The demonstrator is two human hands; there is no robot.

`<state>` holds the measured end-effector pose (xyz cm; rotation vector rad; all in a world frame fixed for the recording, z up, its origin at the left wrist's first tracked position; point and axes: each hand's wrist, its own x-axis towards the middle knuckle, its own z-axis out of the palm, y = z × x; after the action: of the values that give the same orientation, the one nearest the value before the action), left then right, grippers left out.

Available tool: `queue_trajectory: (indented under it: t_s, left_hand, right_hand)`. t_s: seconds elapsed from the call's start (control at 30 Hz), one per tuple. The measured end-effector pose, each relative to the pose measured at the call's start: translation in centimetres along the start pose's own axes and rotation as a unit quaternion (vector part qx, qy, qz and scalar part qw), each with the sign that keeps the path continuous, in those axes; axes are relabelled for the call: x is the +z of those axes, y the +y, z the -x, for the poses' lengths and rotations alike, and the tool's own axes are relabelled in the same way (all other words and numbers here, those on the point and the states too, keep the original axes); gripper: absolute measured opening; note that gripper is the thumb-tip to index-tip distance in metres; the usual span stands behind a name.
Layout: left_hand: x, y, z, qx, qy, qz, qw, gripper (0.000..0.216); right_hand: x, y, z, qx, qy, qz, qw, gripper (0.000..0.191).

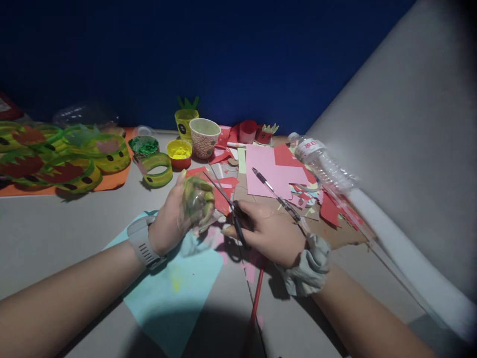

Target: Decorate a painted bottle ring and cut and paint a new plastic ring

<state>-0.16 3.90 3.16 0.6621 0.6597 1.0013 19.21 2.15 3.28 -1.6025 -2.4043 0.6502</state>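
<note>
the right hand (270, 231) grips scissors (227, 204), blades pointing up-left toward the green lump (197, 199) clutched in the left hand (175, 219).

The grey flat bench (55, 223) carries many craft things. A light blue paper sheet (175, 288) lies near the front edge, and a thin red stick (256, 301) lies just beside it. Further back lie a pink paper sheet (266, 174) with a black pen (278, 196) across it, and red paper scraps (331, 209). A clear plastic bottle (320, 161) lies on its side at the right. A green tape ring (158, 169), a small pot of yellow paint (179, 154) and a patterned paper cup (204, 137) stand at the back.
</note>
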Motion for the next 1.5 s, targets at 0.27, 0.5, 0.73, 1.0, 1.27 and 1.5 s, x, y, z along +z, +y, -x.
queue_trajectory:
  t_s: [0.27,0.5,0.73,1.0,1.27,1.5]
  left_hand:
    - [-1.1,-0.7,-0.9,-0.018,0.012,0.03,0.999,0.046]
    - [-0.8,-0.8,-0.6,0.022,-0.039,-0.026,0.999,0.046]
    - [-0.9,-0.8,-0.7,-0.018,-0.058,-0.021,0.998,0.059]
    - [-0.7,-0.6,-0.5,-0.003,-0.034,-0.002,0.999,0.055]
    - [-1.2,-1.4,-0.8,-0.035,0.006,0.016,0.999,0.048]
    - [-1.3,-1.4,-0.7,-0.046,-0.022,0.0,0.999,0.046]
  right_hand:
    - [0.5,0.1,-0.2,-0.008,0.017,-0.023,1.0,0.04]
    - [0.9,0.1,-0.2,0.003,0.034,-0.023,0.999,0.036]
    - [0.9,0.4,-0.4,0.029,0.068,0.004,0.997,0.029]
    - [-0.1,1.1,-0.5,0.007,0.037,-0.085,0.996,0.028]
    - [-0.2,1.0,-0.5,-0.063,0.027,0.001,0.998,0.036]
    - [-0.1,0.6,-0.4,-0.041,0.007,0.019,0.999,0.038]
